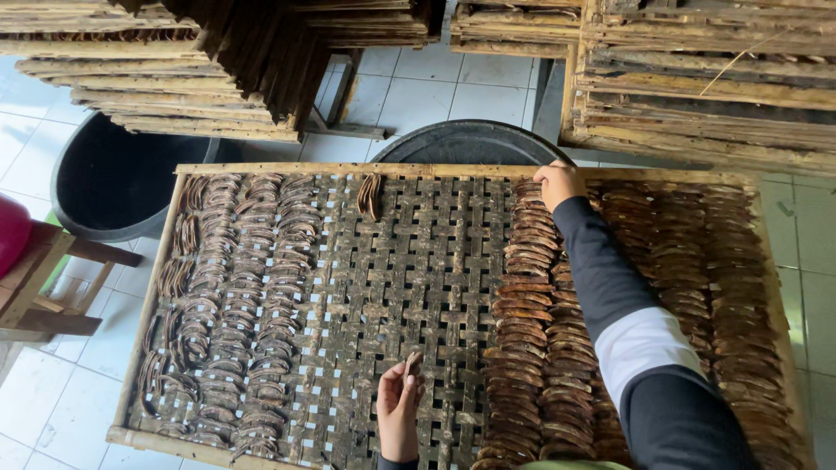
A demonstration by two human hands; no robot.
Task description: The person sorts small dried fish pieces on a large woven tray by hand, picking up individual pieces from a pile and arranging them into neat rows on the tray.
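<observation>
Curved brown strips (261, 287) lay in rows on the woven bamboo tray (418, 278), which filled most of my view and rested over 2 black tubs (113, 183) on the white tile floor (409, 91). Behind it stood stacks of spare trays (688, 78); I counted at least 4 piles, and 1 wooden stool (39, 287) sat at my left. The strips ran in about 4 columns on the left part of the tray and about 5 darker columns on the right, with a bare band of weave between them; the single pieces were too many to count. 1 small bunch (369, 196) sat alone near the far rim.

I judged I was midway through laying strips out, filling the bare band column by column. My right hand (560, 183) reached to the far edge, fingers curled onto the top strip of a column; whether they pinched it I could not tell. My left hand (399, 409) held 1 strip (412, 362) pinched between thumb and fingertips (406, 379) over the near part of the tray. The next move, I judged, called for setting that piece snug against its neighbours.
</observation>
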